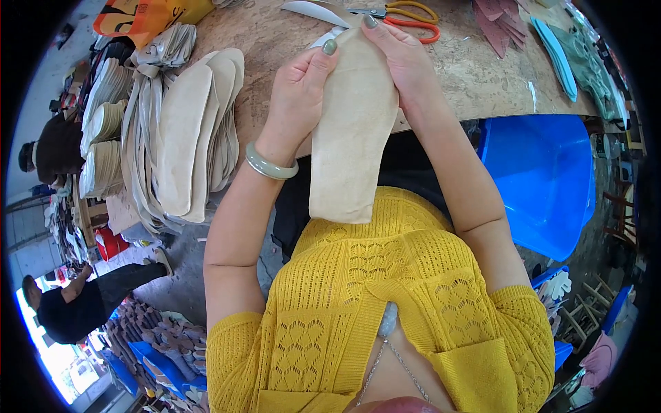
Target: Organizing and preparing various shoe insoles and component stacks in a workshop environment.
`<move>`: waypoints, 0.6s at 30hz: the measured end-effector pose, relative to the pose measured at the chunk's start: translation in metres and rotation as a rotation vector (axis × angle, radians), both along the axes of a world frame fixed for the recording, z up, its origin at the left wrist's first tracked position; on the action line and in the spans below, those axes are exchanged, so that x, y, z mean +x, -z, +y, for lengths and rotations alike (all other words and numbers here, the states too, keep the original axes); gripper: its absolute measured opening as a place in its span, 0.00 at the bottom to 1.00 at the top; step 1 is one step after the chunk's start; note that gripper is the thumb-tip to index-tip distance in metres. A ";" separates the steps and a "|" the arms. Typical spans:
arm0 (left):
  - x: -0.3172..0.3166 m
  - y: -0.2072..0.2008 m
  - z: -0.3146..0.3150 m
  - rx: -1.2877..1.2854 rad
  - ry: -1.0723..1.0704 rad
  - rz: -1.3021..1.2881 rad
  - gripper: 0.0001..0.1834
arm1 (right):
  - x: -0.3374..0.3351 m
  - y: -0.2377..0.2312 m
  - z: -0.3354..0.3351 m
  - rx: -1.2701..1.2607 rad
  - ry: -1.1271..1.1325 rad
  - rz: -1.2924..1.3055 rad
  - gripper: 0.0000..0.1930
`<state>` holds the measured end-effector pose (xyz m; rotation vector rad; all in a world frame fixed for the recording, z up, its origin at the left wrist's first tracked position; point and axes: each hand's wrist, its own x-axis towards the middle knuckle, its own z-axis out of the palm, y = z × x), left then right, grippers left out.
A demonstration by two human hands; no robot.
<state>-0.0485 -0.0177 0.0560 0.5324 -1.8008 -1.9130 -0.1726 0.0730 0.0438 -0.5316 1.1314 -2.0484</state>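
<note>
Currently facing a brown table (482, 89) from eleven to two o'clock, with a front edge curving off beyond the right forearm (465, 165). Wearing a yellow knitted top (406, 268) at six o'clock. Having a blue tub (537, 182) at three o'clock, close under the table edge and just outside the right forearm, so leaving little elbow room on that side. Having a layered stack of beige sole pieces (184, 138) at ten o'clock, well apart from the left hand (296, 89), with bare board showing in the gap. Holding one long beige piece (354, 124) at twelve o'clock, crossing the table's front edge lengthwise, with the squarish near end reaching over the yellow knitted top. Gripping its left edge with the left hand, laying the thumb on the upper face and curling the fingers in. Pinching it near the far end with the right hand (411, 69), hiding most fingers behind. Having scissors (377, 12) at one o'clock, just beyond the right hand. Having teal strips (554, 58) at two o'clock, well across bare board. Wearing a pale bangle (270, 165) at ten o'clock.
</note>
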 end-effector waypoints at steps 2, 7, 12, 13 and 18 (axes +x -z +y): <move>-0.003 -0.001 0.004 0.107 -0.041 0.032 0.18 | -0.001 -0.003 0.000 0.019 -0.023 -0.058 0.13; -0.012 0.014 -0.028 -0.186 -0.219 0.047 0.18 | 0.003 -0.012 0.007 -0.068 -0.104 0.007 0.19; -0.014 0.007 -0.057 -0.428 -0.360 -0.023 0.18 | 0.037 0.018 0.033 0.368 -0.487 0.082 0.16; -0.014 0.006 -0.062 -0.447 -0.363 -0.121 0.19 | 0.048 0.021 0.040 0.377 -0.474 0.097 0.17; -0.022 0.008 -0.064 -0.342 -0.412 -0.036 0.18 | 0.056 0.031 0.060 0.306 -0.496 0.093 0.16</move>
